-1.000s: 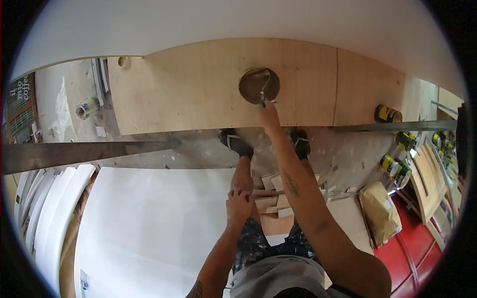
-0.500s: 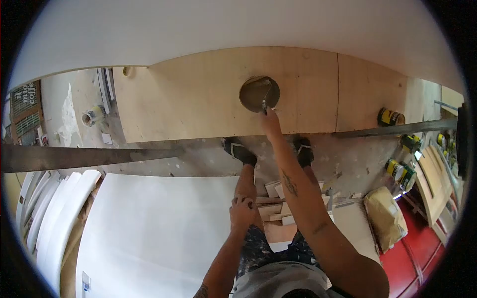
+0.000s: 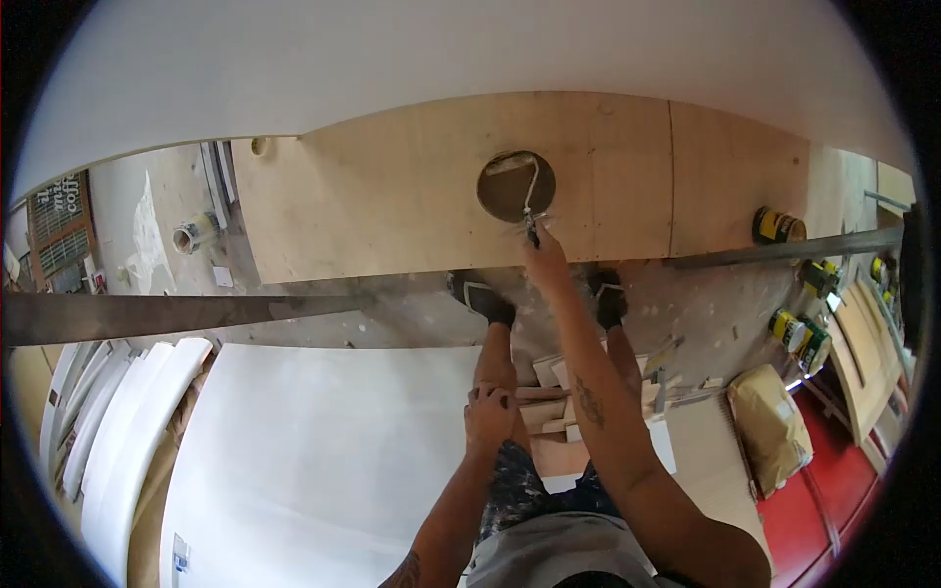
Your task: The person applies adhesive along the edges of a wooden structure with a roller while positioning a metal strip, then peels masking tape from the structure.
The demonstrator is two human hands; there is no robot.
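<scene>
Head: one roller point(image 3: 533, 188), two hands point(image 3: 546, 260)

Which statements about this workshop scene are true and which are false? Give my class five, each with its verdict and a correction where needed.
1. The right hand has its grip closed on a roller. True.
2. The left hand also holds the roller. False: it rests on the left leg.
3. The roller's head is inside a round container. True.
4. A brown sack lies to the person's left. False: it is on the right.
5. A large white panel is at the person's left. True.
</scene>
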